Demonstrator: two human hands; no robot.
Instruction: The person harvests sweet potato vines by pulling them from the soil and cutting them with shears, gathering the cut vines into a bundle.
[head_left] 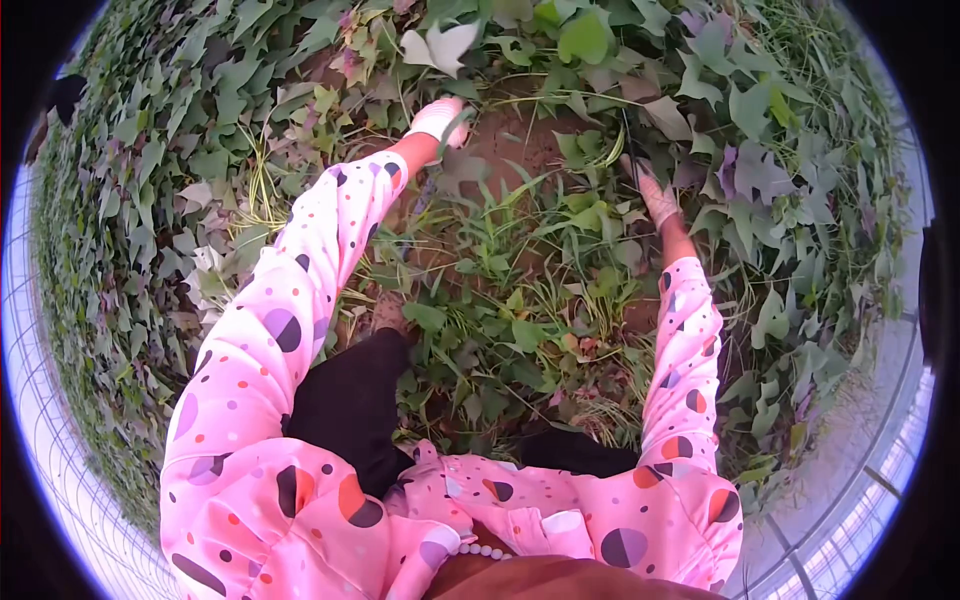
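Observation:
My left hand (438,120), in a white and pink glove, is low over the sweet-potato-like vines, beside a patch of bare soil (515,145). Its fingers look curled in, and what they hold, if anything, is hidden. A pale upturned leaf (440,48) lies just beyond it. Farther right, my right hand (657,195) wears a light patterned glove and is closed around a thin dark rod-like tool (628,140), whose far end disappears among the leaves. Lobed green leaves (715,65) crowd around this hand. Between both hands grows grass (495,235).
Dense leafy vines (130,200) spread on both sides. My dark-trousered knee (350,400) is bent low over the plants, with a patterned shoe or sock (390,312) ahead of it. A pale gridded wall (885,440) curves along the right edge.

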